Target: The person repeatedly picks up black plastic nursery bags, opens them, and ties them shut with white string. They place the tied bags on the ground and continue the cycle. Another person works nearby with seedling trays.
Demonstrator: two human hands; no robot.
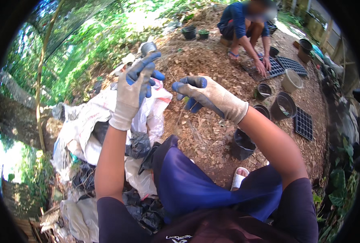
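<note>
Both my hands wear beige knit work gloves with blue-coated palms and fingers. My left hand (137,79) is raised with its fingers apart, above a heap of white woven plastic sacks (102,104). My right hand (205,94) is held to its right, over ground covered in dry leaves, its fingers bent. A thin strand (168,69), perhaps string or a stem, runs from near my left fingertips to the thumb and forefinger of my right hand, which appear to pinch it. A small dark pot (148,48) shows just beyond my left fingertips.
A person (242,24) squats ahead, hands at a black seedling tray (271,67); another tray (304,123) lies right. Black plastic pots (283,106) and a pale bucket (291,80) stand along that side. A black grow bag (243,145) is near my sandalled foot (239,177). A tree trunk (18,118) lies left.
</note>
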